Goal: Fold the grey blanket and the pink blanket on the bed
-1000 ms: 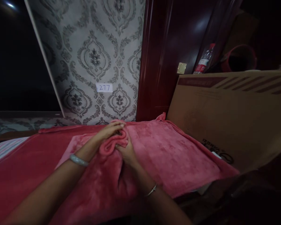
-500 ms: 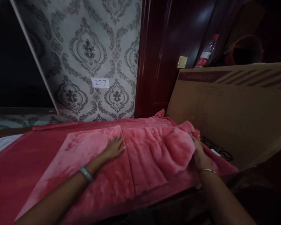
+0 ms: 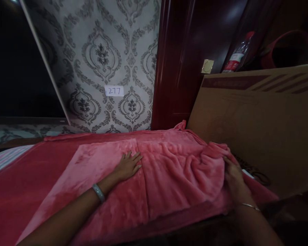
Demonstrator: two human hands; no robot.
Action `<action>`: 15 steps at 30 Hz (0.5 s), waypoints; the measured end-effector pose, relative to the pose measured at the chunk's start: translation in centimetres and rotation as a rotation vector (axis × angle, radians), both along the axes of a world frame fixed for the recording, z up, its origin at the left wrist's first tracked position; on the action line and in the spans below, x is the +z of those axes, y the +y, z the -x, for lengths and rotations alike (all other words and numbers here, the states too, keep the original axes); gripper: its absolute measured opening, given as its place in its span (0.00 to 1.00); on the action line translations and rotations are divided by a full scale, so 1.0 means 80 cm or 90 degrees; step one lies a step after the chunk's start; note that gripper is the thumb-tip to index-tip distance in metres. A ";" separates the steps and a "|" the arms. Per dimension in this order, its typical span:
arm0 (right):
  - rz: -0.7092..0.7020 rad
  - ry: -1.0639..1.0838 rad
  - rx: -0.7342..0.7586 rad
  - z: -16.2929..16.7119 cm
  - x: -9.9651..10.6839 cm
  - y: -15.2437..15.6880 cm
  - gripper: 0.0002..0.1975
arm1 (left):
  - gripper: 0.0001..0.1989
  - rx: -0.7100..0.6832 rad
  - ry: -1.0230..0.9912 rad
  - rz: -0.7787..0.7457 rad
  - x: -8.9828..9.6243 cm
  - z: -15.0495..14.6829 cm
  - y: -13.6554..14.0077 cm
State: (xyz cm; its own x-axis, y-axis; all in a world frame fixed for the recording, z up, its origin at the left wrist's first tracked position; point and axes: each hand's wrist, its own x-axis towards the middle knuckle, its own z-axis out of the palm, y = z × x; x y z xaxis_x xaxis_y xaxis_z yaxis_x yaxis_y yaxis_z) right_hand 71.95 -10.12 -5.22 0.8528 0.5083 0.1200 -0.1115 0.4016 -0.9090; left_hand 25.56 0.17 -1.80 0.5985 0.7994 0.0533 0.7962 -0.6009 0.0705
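A pink plush cloth (image 3: 174,181) lies spread over a darker red cover (image 3: 23,188), a straight seam or edge running down its middle. My left hand (image 3: 128,166) rests flat on it beside that line, fingers spread. At the cloth's right end, my right hand (image 3: 233,176) is closed on the bunched edge, with some fingertips hidden in the folds. Creases fan out from that grip, while the left half lies fairly smooth.
A large cardboard box (image 3: 259,116) leans at the right, with a plastic bottle (image 3: 237,56) behind its top edge. A dark screen (image 3: 20,68) stands at the left. Striped fabric (image 3: 7,157) shows at the far left, and a paper label (image 3: 114,90) is on the patterned wall.
My right hand has drawn the bunched end of the cloth rightward; its puffed fold has flattened into stretched creases. My left hand stays pressed on the cloth. The view has shifted slightly.
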 end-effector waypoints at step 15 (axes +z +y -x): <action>0.259 -0.708 0.094 0.086 0.070 0.135 0.17 | 0.28 -0.001 -0.077 -0.034 -0.013 0.005 -0.005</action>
State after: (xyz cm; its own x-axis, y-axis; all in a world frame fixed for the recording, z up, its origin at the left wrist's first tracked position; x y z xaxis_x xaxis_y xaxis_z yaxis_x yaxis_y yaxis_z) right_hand 65.07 0.71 0.41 0.3128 0.7645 0.5636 0.7969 0.1117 -0.5937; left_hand 25.16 -0.25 -2.88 0.5859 0.7927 0.1682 0.7832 -0.6072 0.1335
